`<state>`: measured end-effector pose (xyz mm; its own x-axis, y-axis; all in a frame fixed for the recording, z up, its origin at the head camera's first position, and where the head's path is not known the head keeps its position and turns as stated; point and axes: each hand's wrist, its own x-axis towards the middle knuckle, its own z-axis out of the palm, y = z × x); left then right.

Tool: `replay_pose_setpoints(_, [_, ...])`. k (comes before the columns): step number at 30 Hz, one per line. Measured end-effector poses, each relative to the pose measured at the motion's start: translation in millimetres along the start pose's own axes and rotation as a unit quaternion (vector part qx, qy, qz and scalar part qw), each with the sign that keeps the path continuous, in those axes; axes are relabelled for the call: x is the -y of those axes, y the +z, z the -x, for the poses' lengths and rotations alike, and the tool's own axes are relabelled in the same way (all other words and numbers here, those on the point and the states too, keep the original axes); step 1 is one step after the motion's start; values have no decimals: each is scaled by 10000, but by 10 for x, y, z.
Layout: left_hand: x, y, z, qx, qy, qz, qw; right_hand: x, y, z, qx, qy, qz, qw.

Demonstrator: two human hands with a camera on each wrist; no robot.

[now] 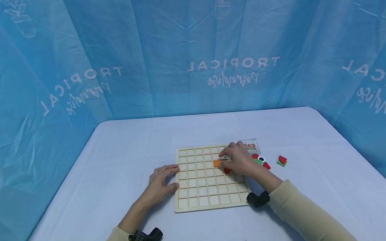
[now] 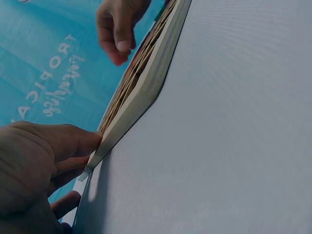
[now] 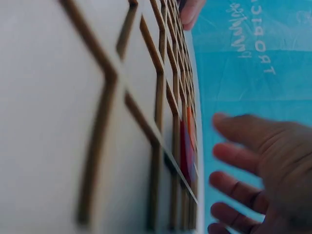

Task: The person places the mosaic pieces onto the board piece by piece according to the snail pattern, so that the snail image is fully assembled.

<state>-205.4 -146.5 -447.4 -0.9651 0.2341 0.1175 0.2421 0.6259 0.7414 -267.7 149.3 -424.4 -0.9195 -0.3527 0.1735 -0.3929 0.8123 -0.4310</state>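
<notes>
A pale wooden grid board (image 1: 193, 192) lies on the white table. My left hand (image 1: 160, 183) rests at its left edge, fingers nearly straight; in the left wrist view the thumb (image 2: 80, 141) touches the rim. Over the board's upper right part is my right hand (image 1: 238, 160). Its fingers (image 3: 239, 158) are apart and loosely bent in the right wrist view, with nothing seen between them. An orange square piece (image 1: 216, 163) sits in a cell by its fingertips. A red piece (image 1: 227, 170) lies one row nearer, partly hidden under this hand.
Right of the board lie several small pieces: a green piece (image 1: 258, 161), a red piece (image 1: 266, 165) and a white piece with a black dot (image 1: 261, 159). Farther right a red piece (image 1: 282, 159) overlaps a green one. A printed grid card (image 1: 253, 146) lies behind my right hand.
</notes>
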Motion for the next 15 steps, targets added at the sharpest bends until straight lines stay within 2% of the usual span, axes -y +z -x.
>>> replay_pose_setpoints(6, [-2, 0, 1, -29, 62, 19, 10000, -68, -262, 71, -173, 510, -250, 9982])
replay_pose_setpoints(11, [26, 1, 0, 37, -11, -20, 10000, -273, -412, 215, -236, 1073, -262, 9936])
replay_pose_setpoints(15, [38, -6, -1, 83, -38, -11, 10000, -460, -469, 368, -246, 1183, -110, 9926])
